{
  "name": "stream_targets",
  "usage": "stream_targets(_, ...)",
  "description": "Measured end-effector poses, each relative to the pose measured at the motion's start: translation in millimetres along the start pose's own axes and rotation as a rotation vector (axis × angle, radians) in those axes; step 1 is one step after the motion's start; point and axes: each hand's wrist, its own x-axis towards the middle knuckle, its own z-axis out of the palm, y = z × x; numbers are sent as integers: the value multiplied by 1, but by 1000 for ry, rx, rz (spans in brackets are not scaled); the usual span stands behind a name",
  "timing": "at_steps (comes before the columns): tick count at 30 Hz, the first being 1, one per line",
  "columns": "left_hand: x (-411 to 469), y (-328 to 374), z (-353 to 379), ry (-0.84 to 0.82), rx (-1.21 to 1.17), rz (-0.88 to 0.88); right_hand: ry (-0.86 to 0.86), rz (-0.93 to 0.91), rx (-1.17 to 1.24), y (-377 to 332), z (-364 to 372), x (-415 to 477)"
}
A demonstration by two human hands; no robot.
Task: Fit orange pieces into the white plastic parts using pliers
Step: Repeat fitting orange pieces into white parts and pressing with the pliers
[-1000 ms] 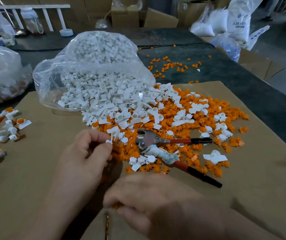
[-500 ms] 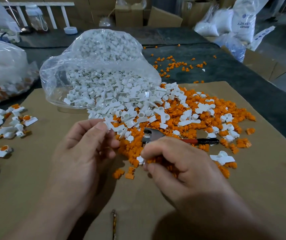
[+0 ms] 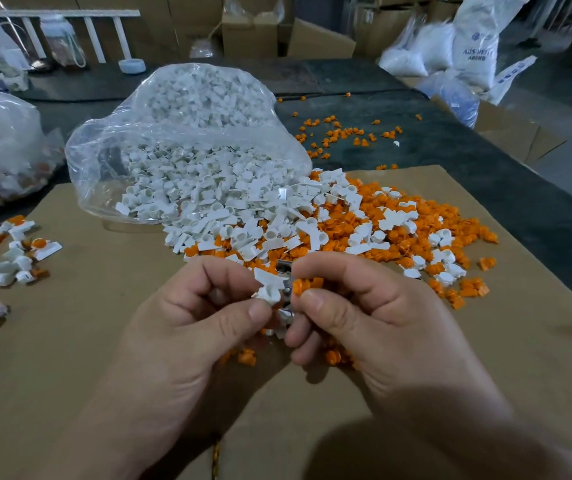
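My left hand point(image 3: 187, 327) pinches a white plastic part point(image 3: 269, 285) between thumb and fingers. My right hand point(image 3: 364, 317) holds a small orange piece point(image 3: 297, 286) right beside that part, almost touching it. Both hands hover low over the brown cardboard sheet point(image 3: 104, 341), at the near edge of a mixed pile of white parts point(image 3: 243, 216) and orange pieces point(image 3: 426, 216). The pliers point(image 3: 286, 268) lie under my hands; only a bit of their metal head shows between my fingers.
A clear plastic bag point(image 3: 180, 133) spills white parts onto the cardboard. Assembled white-and-orange parts point(image 3: 18, 254) lie at the left edge. More orange pieces point(image 3: 343, 133) are scattered on the dark table behind. Another bag point(image 3: 0, 147) sits far left; boxes and sacks stand at the back.
My right hand went from near my body to the pile and picked an orange piece. Both hands have come together over the pliers, hiding most of them.
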Motion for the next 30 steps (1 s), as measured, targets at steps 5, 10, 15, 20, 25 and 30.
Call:
stream_targets(5, 3, -4, -12, -43, 214, 45, -17, 7, -20, 0, 0, -1)
stream_targets(10, 2, -16, -21, -21, 541, 154, -35, 52, -34, 1, -2, 0)
stream_targets(15, 0, -26, -29, 23, 592, 184, -27, 26, -127, 0, 1, -1)
stream_targets(20, 1, -21, -22, 43, 697, 289, 7, 60, -96, -1, 1, -1)
stream_targets(25, 2, -17, -15, -6, 781, 400, 13, 53, -138, -4, 3, -3)
stream_targets(30, 5, -12, -12, -61, 861, 479, 4, -24, -289, -10, 3, -5)
